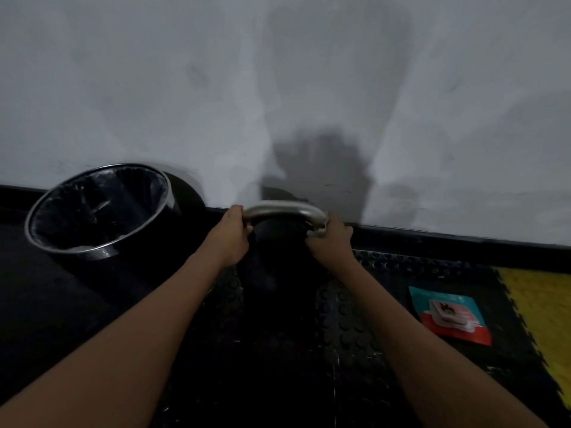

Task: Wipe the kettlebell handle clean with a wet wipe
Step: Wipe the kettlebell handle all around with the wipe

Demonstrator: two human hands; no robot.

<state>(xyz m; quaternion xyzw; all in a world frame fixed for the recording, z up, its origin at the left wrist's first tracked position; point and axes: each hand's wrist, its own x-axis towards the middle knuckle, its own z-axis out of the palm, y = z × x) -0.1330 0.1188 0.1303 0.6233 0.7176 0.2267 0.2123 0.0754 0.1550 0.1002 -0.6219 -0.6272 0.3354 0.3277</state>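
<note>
A black kettlebell (278, 267) stands on the dark studded floor mat close to the wall, its silver handle (284, 210) arching across the top. My left hand (233, 234) is closed around the handle's left end. My right hand (330, 239) grips the right end, with a pale wet wipe (318, 231) showing between the fingers and the metal. The kettlebell's body is dark and hard to tell from the mat.
A black bin (99, 208) with a chrome rim and clear liner stands at the left by the wall. A teal and red wet wipe pack (449, 315) lies on the mat at the right, next to a yellow mat tile (543, 319).
</note>
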